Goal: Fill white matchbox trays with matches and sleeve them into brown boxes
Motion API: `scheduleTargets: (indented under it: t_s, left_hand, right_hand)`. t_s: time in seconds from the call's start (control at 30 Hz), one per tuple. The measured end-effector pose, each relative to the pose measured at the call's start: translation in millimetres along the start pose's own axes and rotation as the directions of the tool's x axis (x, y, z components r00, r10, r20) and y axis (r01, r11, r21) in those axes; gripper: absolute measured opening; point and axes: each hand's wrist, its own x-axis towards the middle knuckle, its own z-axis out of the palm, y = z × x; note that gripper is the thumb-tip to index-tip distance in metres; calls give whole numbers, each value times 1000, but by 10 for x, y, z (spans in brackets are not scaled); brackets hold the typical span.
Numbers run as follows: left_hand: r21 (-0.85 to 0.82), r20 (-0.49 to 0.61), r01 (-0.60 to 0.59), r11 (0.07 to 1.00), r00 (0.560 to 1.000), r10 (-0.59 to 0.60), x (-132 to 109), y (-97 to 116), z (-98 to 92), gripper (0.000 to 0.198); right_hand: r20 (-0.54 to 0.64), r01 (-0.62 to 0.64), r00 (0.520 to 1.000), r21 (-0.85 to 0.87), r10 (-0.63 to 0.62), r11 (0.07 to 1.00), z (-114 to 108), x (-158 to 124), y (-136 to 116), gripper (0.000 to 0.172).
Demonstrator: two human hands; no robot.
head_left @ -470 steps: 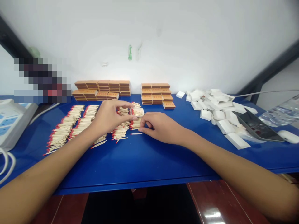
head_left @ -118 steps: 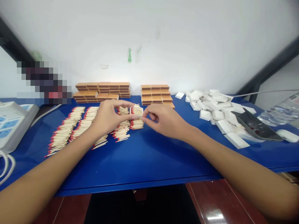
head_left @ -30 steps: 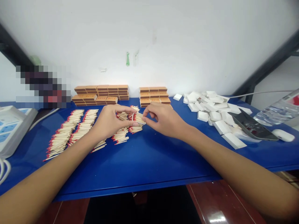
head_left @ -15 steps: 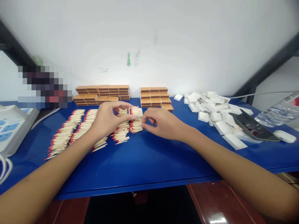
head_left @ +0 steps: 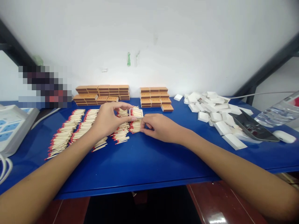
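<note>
My left hand (head_left: 109, 116) grips a small white matchbox tray (head_left: 141, 113) between thumb and fingers. Inside the tray lie matches (head_left: 135, 112), a few sticking up at its far edge. The tray sits over the rightmost row of loose red-tipped matches (head_left: 135, 127). My right hand (head_left: 157, 126) is curled, its thumb and fingertips pinched at the plain ends of that row, just below the tray. Its fingertips partly hide what they grip. Further rows of loose matches (head_left: 62, 133) spread to the left, partly covered by my left hand and forearm.
Stacked orange-brown matchboxes (head_left: 102, 90) stand along the wall, with a second stack (head_left: 154, 96) right of them. At right are a heap of white trays (head_left: 212, 107), a dark tablet (head_left: 253, 126), a white mouse (head_left: 284, 136) and a plastic bottle (head_left: 277, 112). A power strip (head_left: 11, 130) lies left.
My right hand has moved slightly down and left, its fingertips closing in on the matches below the tray. The left hand and tray have shifted very slightly.
</note>
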Motion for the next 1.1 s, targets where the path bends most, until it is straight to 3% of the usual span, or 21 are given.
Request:
scheduleTargets:
  t_s: [0.47,0.67,0.93,1.1]
  left_hand:
    - [51,-14,-36,998,999,37,26,-82,-6,56]
    - [61,-9,-25,998,1000,26,29,-84,-19,53]
    - [26,11,24,999,1000,-24,-4,6,-4,53]
    - [-10,26,30,1000,999,-29,-15,35,10,51]
  right_hand:
    - [-17,19,1000,71,-18,997,-135,14,61,11]
    - [-102,13,995,138,1,990,-226,13,113,14]
    - [-256,-99,956,188,146,977,-181,53,155,10]
    - [-264,-85,958,121,114,989,-122,53,143,9]
